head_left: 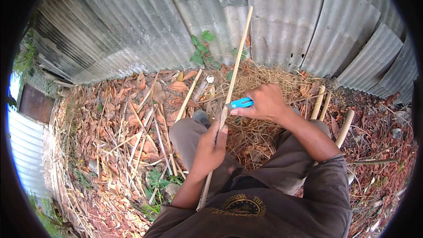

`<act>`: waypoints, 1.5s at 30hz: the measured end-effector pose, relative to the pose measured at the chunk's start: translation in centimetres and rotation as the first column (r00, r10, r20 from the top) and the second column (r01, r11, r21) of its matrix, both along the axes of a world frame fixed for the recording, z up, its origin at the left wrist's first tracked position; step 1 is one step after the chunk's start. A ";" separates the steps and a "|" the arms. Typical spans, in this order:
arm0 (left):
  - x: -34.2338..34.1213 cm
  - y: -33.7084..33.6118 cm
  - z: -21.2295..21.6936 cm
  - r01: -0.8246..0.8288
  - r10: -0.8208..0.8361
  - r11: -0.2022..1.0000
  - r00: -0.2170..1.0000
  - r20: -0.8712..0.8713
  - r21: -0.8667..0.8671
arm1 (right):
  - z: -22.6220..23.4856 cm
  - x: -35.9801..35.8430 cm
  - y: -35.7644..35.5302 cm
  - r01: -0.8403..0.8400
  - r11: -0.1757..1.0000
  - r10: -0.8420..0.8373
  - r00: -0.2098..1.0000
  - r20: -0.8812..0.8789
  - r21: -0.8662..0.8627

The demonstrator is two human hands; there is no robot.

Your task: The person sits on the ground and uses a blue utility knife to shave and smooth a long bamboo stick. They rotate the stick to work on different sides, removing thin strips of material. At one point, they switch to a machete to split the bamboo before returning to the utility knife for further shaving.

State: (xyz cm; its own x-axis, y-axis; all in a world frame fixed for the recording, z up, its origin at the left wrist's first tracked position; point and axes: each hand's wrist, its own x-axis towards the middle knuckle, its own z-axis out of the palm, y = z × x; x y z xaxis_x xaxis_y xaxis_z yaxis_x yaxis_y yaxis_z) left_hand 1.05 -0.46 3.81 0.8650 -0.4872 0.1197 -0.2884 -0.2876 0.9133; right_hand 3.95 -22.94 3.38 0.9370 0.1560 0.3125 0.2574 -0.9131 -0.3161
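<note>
A long, thin wooden stick point(237, 64) slants from my chest up toward the metal fence, paler on its far half and darker near me. My left hand point(212, 147) is closed around its lower part, with the near end running down past my forearm. In my right hand point(263, 102) is a utility knife with a blue handle point(242, 102), gripped in closed fingers. Its blade end meets the stick just beyond my left hand; how far the edge bites in cannot be made out.
A corrugated metal fence point(282, 22) closes off the far side. Dry leaves point(132, 94) and loose sticks point(143, 136) cover the ground at left. A clear plastic bottle point(203, 87) lies ahead. Thicker pale poles point(345, 128) lean at my right, and straw point(282, 77) lies by the fence.
</note>
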 end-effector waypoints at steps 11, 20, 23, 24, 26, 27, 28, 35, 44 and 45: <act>-2.4 0.5 0.9 0.042 -0.061 0.985 0.992 0.110 0.167 | -0.1 3.5 -5.2 0.358 0.930 -0.355 0.933 -0.049 0.077; -2.6 1.5 0.5 0.026 -0.044 0.989 0.991 0.125 0.143 | -1.9 0.8 -1.3 0.085 0.996 -0.085 0.993 0.079 0.001; -2.6 1.2 1.3 0.014 -0.030 0.990 0.994 0.106 0.143 | -1.5 1.7 -2.2 0.128 0.991 -0.122 0.976 0.178 -0.025; -2.5 1.0 1.5 0.011 -0.026 0.991 0.994 0.106 0.136 | -1.7 2.2 -2.3 0.150 0.989 -0.144 0.968 0.204 -0.016; -2.7 0.9 1.9 0.040 -0.051 0.987 0.997 0.063 0.156 | -1.8 3.2 -3.6 0.194 0.981 -0.195 0.959 0.207 0.023; -2.8 0.9 1.9 0.056 -0.064 0.984 0.997 0.040 0.167 | -1.3 3.6 -4.9 0.252 0.967 -0.253 0.947 0.198 0.030; -3.0 0.9 1.8 0.063 -0.074 0.984 0.996 0.056 0.164 | -0.8 3.8 -6.1 0.302 0.952 -0.305 0.934 0.186 0.043; -4.8 1.5 1.6 0.135 -0.142 0.973 0.990 0.023 0.186 | -0.4 5.1 -10.6 0.517 0.854 -0.518 0.835 0.188 0.055; -8.0 3.2 1.6 0.317 -0.274 0.932 0.934 -0.231 0.176 | -3.6 4.5 -22.8 0.861 0.419 -0.876 0.467 -0.123 0.288; -8.9 3.8 1.5 0.358 -0.324 0.925 0.917 -0.231 0.125 | -4.9 4.2 -24.9 0.882 0.268 -0.897 0.375 -0.233 0.388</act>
